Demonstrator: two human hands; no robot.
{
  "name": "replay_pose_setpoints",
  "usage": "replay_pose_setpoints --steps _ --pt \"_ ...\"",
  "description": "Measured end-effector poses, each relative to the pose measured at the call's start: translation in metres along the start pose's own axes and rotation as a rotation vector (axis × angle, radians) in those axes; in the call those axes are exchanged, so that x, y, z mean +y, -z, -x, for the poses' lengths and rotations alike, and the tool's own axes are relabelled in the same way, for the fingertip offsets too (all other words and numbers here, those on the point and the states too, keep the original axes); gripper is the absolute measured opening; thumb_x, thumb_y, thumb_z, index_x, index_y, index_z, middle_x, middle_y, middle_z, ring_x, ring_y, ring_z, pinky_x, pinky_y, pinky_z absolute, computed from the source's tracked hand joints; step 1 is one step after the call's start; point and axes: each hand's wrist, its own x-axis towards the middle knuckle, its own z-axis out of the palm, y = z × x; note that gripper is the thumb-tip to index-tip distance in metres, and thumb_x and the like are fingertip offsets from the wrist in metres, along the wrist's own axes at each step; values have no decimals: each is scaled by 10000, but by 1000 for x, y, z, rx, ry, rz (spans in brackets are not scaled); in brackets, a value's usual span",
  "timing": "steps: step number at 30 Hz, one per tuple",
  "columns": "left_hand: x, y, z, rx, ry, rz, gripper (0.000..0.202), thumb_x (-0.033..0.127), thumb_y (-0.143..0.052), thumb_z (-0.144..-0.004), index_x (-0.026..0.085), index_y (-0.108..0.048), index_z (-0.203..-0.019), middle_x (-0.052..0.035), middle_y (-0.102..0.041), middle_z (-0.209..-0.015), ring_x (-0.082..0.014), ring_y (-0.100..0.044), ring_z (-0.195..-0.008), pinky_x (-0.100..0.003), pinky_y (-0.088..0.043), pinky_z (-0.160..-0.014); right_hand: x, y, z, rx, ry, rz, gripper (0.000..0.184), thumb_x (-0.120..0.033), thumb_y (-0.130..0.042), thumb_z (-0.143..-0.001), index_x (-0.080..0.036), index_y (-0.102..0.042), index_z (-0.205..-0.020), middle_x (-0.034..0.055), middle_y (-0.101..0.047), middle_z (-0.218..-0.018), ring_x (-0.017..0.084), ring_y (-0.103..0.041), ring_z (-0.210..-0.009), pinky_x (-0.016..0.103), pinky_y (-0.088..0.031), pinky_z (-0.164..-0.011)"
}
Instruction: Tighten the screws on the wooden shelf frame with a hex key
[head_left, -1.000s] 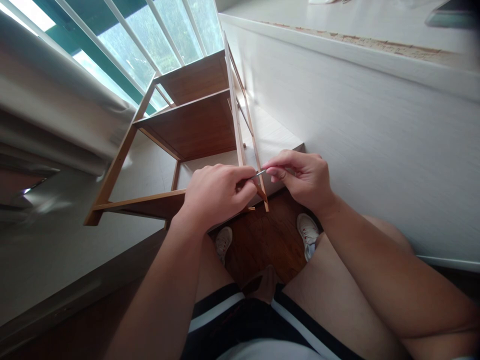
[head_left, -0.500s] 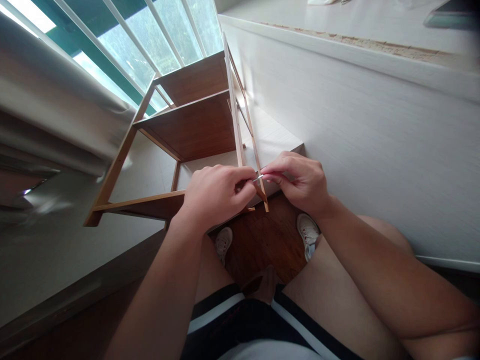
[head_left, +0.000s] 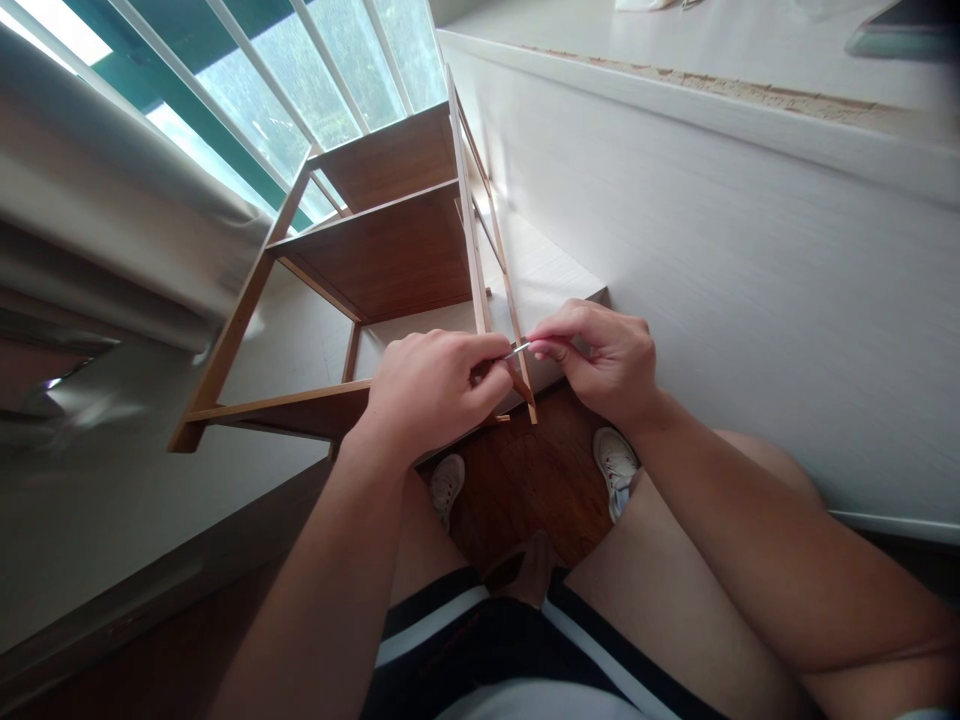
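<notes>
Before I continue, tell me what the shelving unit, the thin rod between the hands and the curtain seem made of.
Shelving unit: likely wood, satin brown, judging by faint grain-like streaks. Thin rod: probably metal, smooth and silvery, from its pale glint. Curtain: apparently fabric, softly shiny, hanging in folds.

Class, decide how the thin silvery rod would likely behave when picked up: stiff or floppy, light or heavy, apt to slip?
The thin silvery rod is probably stiff, since its visible part runs straight between the left hand and the right hand. It is likely light, being so slender. Its shiny surface suggests it might slip if gripped loosely.
</notes>
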Motion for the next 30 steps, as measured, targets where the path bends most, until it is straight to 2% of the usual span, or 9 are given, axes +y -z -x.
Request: replay_pose_setpoints --steps 4,15,20,24,30 --pt "-1 -1 0 13 -6 11 278 378 -449 -922 340 -725 -932 23 -752 -870 -214 -653 -807 -329 -319 -645 -2 1 -1 -25 1 19 84 -265 -681 -903 -217 -739 -866 15 -703 -750 148 -603 -663 299 -499 -653" --pt "-2 -2 -1 19 -10 6 268 370 -457 -917 333 -723 -900 29 -739 -828 -203 -629 -759 -317 -298 -626 -5 0 -1 -3 14 72 68 -229 -693 -890 -199 -741 -852 6 -733 -764 126 -626 -649 246 -496 -640" --pt "-2 -1 -1 4 -13 12 285 386 -449 -921 328 -726 -887 25 -720 -788 -200 -617 -747 -313 -302 -626 -13 5 -2 -86 -126 50 126 -261 -691 -887 -168 -743 -821 -23 -643 -583 94 -539 -502 220 -424 -510" --pt "-3 -1 -2 4 -13 42 305 407 -446 -935 338 -743 -946 19 -723 -810 -197 -618 -767 -312 -308 -639 -17 6 -2 -122 -209 9 162 -288 -696 -882 -148 -747 -817 -26 -606 -546 83 -499 -478 217 -394 -487" --pt "-4 2 -2 -22 -25 92 310 414 -441 -954 319 -732 -906 26 -673 -727 -170 -555 -693 -300 -269 -608 -17 4 -3 -148 -411 -266 153 -294 -719 -869 -144 -725 -843 -42 -566 -531 67 -465 -439 197 -343 -419"
